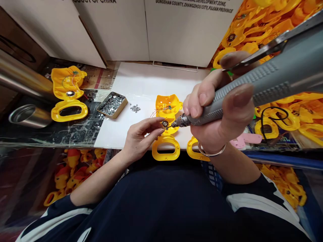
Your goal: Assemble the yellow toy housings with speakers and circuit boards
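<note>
My right hand (217,101) is wrapped round a grey electric screwdriver (267,74), its metal lever on the upper side. The bit points down and left at a yellow plastic toy shell (169,102), which has a round metal speaker-like part and thin wires inside. My left hand (142,136) is at the shell's left side, thumb and forefinger curled in a pinch beside the bit's tip. A tiny grey piece shows by the thumb, too small to name. The shell's oval handle (154,149) overhangs the table's front edge. Another yellow handle (191,149) is partly hidden under my right wrist.
A tin of small screws (116,114) and a loose screw pile (135,108) lie on the white board (136,77). Farther left are another yellow shell (57,84) and a metal cup (30,116). Yellow parts (252,30) heap up at right; white cartons (176,30) stand behind.
</note>
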`<state>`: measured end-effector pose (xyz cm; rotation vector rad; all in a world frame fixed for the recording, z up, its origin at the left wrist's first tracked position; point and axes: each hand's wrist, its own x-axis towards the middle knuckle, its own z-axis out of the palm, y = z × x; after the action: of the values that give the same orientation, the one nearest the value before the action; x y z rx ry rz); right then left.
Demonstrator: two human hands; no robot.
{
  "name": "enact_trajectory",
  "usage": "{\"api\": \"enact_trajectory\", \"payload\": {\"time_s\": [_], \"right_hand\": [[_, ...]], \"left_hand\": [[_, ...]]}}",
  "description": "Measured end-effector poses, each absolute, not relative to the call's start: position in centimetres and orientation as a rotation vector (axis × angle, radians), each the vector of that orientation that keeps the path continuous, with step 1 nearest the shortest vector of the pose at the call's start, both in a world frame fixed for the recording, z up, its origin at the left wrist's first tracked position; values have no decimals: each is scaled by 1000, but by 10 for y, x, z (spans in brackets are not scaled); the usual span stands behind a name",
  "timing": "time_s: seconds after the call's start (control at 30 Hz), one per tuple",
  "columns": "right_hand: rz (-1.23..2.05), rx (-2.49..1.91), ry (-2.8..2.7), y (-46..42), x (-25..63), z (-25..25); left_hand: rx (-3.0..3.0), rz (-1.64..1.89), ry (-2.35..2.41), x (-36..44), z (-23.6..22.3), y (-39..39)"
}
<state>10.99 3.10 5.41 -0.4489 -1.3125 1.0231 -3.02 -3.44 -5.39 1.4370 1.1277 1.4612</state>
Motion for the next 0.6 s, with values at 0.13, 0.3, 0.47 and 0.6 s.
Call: {"api": "enact_trajectory", "payload": {"time_s": [0.13,0.3,0.47,0.6], "right_hand": [[1054,-444,-1295,27,112,56],[1111,-448,-1270,22,114,59],[1087,-617,-1279,20,115,60],[1066,-563,-1296,21,115,59]], "left_hand": [[1270,1377,1045,-26,-45,-33],[1140,1339,1006,-24,-40,-31],[1117,1290,1023,-25,-41,-31],[1155,1306,1042,-24,-40,-31]]}}
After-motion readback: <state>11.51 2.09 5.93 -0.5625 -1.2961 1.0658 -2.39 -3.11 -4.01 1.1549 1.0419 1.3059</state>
